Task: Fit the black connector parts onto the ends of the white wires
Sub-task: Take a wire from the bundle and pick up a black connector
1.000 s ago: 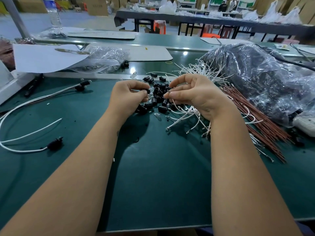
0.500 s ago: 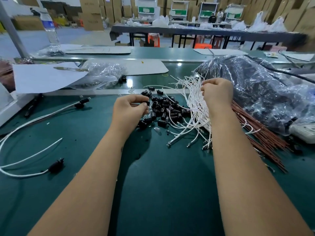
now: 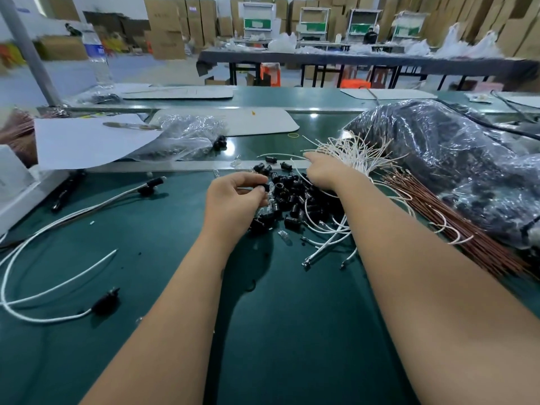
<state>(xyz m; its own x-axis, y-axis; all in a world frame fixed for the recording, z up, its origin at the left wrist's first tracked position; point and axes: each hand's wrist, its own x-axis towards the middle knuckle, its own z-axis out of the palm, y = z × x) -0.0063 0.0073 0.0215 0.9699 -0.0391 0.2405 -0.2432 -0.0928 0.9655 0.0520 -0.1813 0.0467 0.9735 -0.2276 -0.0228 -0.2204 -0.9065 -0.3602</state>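
Observation:
A heap of small black connectors (image 3: 295, 197) lies on the green mat (image 3: 292, 331) between my hands. My left hand (image 3: 233, 200) pinches one black connector (image 3: 266, 187) between thumb and fingertips at the heap's left edge. Just beyond the heap, my right hand (image 3: 324, 169) reaches into the bundle of white wires (image 3: 359, 153). Its fingers are curled round a white wire (image 3: 305, 204) that trails down from under the hand. The fingertips are mostly hidden.
Finished white wires (image 3: 58, 226) with black ends (image 3: 106, 301) lie at the left. Red-brown wires (image 3: 467, 229) and a big plastic bag of dark parts (image 3: 453, 159) fill the right. A small clear bag (image 3: 187, 135), white paper (image 3: 87, 141) and a bottle (image 3: 98, 62) sit behind.
My right hand left my left hand, went up into the white wire bundle, then shifted left and lower with a wire. My left hand stayed at the heap, holding its connector.

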